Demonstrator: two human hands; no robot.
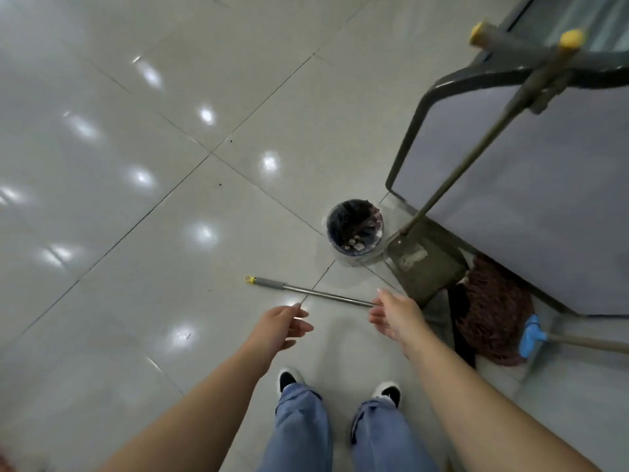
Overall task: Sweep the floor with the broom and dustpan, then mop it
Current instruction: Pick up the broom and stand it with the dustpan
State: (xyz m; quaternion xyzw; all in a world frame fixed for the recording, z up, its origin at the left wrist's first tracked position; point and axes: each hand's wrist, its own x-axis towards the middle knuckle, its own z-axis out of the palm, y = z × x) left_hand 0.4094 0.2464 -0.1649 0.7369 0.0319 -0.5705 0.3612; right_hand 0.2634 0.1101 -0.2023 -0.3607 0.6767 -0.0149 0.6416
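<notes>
Reaching w/ both hands, left hand (284,327) & right hand (396,316), toward floor-lying handle (308,291).

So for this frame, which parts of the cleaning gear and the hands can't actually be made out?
Head view only:
- Silver metal pole with yellow cap: its right end is hidden behind the right hand, so contact is unclear.
- Dark red string mop head: partly hidden under the grey table.
- Blue broom head: its handle is cut off at the right edge.
- Small black bin: contents too small to identify.
- Left hand: open, holding nothing.
</notes>
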